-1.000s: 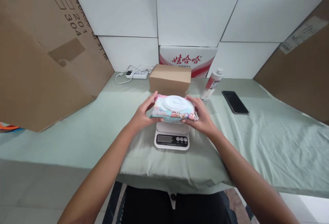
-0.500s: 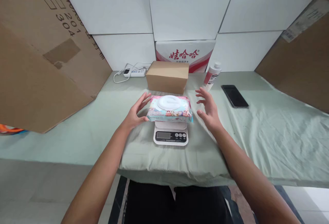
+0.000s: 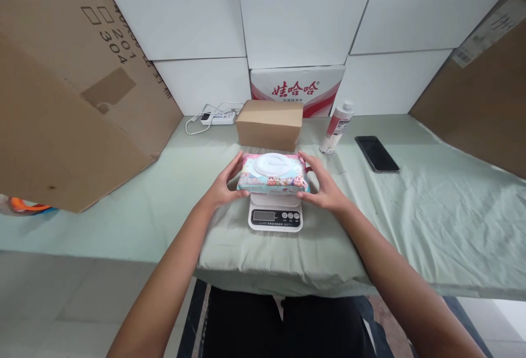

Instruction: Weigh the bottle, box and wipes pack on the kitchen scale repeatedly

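A pack of wet wipes, pink and light blue with a white oval lid, lies flat on top of a white digital kitchen scale. Its left end is gripped by my left hand, thumb at the front corner and fingers at the back. On the opposite end my right hand holds it the same way. The pack covers most of the scale's platform; the grey display and round buttons show in front of it. I cannot read any figures on the display.
Behind the pack sits a brown cardboard box, with a white and red carton against the wall. A white and red bottle and a black phone are on the right. A white power strip with cable lies back left.
My right hand has moved left from beside the bottle and closed on the pack's right end. My left hand has closed on the left end. The pack is still on the scale.
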`<state>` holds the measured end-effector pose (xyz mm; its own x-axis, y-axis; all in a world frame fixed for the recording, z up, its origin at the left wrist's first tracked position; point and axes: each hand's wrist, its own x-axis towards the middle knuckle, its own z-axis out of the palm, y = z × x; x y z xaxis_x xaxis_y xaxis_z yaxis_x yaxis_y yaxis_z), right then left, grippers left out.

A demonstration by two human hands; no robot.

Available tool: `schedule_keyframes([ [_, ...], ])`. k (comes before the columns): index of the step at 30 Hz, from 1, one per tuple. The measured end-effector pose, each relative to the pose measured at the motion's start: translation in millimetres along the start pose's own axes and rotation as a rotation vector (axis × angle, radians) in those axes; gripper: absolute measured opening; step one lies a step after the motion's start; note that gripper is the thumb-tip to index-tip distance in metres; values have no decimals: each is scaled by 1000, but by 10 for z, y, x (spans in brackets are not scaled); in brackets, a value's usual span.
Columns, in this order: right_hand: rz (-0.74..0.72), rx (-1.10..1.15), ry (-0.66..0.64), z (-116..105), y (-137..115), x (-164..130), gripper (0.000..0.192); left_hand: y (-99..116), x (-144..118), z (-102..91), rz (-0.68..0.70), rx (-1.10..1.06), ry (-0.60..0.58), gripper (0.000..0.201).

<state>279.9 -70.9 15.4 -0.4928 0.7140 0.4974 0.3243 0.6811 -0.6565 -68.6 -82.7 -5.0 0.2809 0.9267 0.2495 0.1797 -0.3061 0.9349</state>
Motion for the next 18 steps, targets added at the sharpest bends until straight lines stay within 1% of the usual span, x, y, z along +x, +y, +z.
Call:
schedule_keyframes([
  [6, -5, -64, 9, 17, -15, 11, 98, 6, 11, 38, -10, 22, 1, 135],
  [11, 1, -122, 36, 35, 9, 24, 95, -11, 39, 80, 10, -23, 15, 132],
  [15, 59, -74, 78, 95, -8, 20, 95, 0, 89, 144, 33, -57, 46, 134],
  [18, 89, 10, 135, 132, -129, 62, 90, 57, 108, 145, 59, -57, 85, 130],
])
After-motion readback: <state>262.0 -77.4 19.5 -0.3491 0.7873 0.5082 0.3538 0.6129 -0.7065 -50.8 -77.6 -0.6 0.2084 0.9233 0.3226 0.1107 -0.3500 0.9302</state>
